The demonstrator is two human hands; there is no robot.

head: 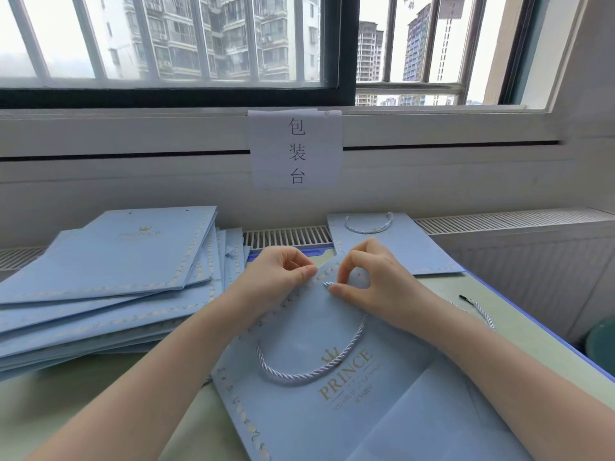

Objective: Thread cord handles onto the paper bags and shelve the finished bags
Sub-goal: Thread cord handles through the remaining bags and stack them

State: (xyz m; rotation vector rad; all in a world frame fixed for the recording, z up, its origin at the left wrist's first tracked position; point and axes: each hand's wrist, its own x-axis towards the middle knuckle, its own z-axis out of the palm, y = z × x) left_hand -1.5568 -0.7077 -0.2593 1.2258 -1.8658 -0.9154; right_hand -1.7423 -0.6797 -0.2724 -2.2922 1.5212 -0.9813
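Right fingers (336, 289) pinch the cord (309, 371) end (left fingers (307, 271) pinching the bag (332, 404) edge beside it).

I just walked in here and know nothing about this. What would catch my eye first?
Two hands meet at the centre: the left hand pinches the top edge of a pale blue paper bag, and the right hand pinches the end of a twisted cord looping across it. A stack of flat bags lies at left, and a paper sign hangs under the window.

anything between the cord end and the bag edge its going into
Nothing visible does. The right hand pinches the cord end right at the top edge of the bag, which the left hand holds.
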